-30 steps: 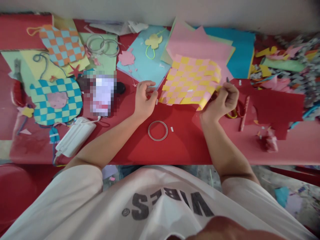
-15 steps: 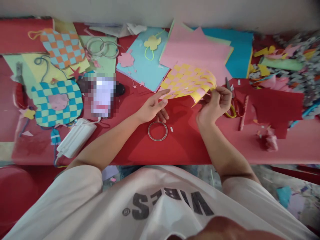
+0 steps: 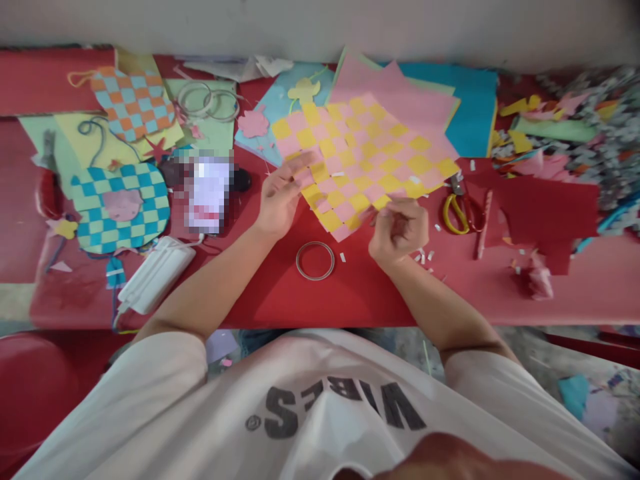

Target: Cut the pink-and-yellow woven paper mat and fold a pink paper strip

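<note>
A pink-and-yellow woven paper mat [image 3: 367,160] lies flat and tilted like a diamond on a stack of coloured sheets. My right hand [image 3: 399,230] pinches the mat's lower edge between its fingers. My left hand [image 3: 283,197] is at the mat's left side, with spread fingertips reaching onto the weave and not gripping it. Below the hands, a thin clear ring [image 3: 315,261] lies on the red tabletop [image 3: 350,300]. Small white paper scraps [image 3: 423,257] are scattered just right of my right hand.
Yellow-handled scissors [image 3: 459,213] lie right of the mat beside a cut red sheet [image 3: 543,213]. Woven teal [image 3: 120,210] and orange-blue [image 3: 134,103] paper pieces lie left, with a white power bank [image 3: 156,275] and a pixelated object [image 3: 207,193].
The mat has dropped flat and spread open, no longer curled up in my right hand. It now lies further up the table. My left hand has moved onto its left side, and white scraps have appeared.
</note>
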Demonstrator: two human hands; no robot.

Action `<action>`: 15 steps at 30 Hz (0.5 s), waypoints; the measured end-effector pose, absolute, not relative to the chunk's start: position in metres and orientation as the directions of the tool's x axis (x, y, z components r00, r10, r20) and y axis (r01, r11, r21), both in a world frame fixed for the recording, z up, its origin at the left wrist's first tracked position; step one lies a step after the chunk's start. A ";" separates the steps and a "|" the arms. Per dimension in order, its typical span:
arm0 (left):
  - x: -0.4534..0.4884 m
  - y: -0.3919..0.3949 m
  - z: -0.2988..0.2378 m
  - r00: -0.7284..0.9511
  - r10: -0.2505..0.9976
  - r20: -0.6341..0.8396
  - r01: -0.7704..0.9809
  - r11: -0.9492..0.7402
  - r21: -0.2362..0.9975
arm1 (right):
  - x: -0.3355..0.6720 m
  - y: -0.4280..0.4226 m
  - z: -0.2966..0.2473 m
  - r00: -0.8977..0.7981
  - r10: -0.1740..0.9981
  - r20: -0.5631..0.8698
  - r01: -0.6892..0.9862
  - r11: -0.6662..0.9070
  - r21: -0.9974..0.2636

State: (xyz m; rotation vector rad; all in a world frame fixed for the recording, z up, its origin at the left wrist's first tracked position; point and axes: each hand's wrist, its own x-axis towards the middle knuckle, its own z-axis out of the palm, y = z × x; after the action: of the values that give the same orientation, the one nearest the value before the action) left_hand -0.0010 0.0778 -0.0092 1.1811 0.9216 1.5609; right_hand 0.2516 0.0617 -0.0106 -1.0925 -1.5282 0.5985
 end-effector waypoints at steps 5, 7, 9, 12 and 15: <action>-0.034 0.098 -0.024 -0.152 0.970 0.191 -0.107 -0.208 0.972 | 0.243 0.057 -0.010 -0.101 0.813 0.573 0.387 0.563 -0.731; -0.047 0.107 -0.035 -0.185 0.968 0.172 -0.017 -0.178 0.984 | 0.241 0.057 -0.007 -0.263 0.794 0.548 0.398 0.607 -0.688; -0.054 0.113 -0.043 -0.197 0.970 0.144 0.033 -0.141 0.990 | 0.240 0.057 -0.002 -0.475 0.718 0.509 0.381 0.689 -0.616; -0.055 0.113 -0.046 -0.348 0.908 0.236 0.134 -0.201 0.970 | 0.242 0.055 0.010 -0.771 0.478 0.421 0.244 0.832 -0.498; -0.048 0.102 -0.034 -0.477 0.797 0.371 0.283 -0.260 0.923 | 0.239 0.046 0.022 -0.913 0.267 0.308 0.122 0.900 -0.418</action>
State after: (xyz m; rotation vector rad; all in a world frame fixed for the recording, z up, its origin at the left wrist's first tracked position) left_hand -0.0483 0.1025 -0.0335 1.3143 1.6040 1.7862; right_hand 0.2394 0.0458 0.0218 -0.2866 -2.7038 0.5613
